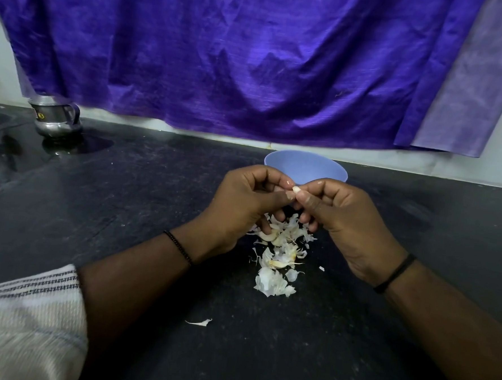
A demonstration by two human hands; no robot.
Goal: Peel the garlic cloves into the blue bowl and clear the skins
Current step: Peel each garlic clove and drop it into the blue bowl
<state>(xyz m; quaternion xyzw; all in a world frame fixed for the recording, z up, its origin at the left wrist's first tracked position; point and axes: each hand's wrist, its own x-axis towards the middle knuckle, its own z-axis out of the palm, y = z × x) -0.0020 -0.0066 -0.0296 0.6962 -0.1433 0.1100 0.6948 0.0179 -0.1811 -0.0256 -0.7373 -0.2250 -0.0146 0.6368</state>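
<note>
My left hand (pixel 243 201) and right hand (pixel 345 213), fingers curled, pinched one garlic clove (pixel 295 189) before the blue bowl (pixel 305 166); skins (pixel 275 259) lay heaped beneath.

Blue bowl (pixel 305 166) front hidden behind hands (contents unseen); garlic clove (pixel 295 189) mostly covered.

Home kitchen, dark stone counter (pixel 125 211), steel pot (pixel 56 116)
</note>
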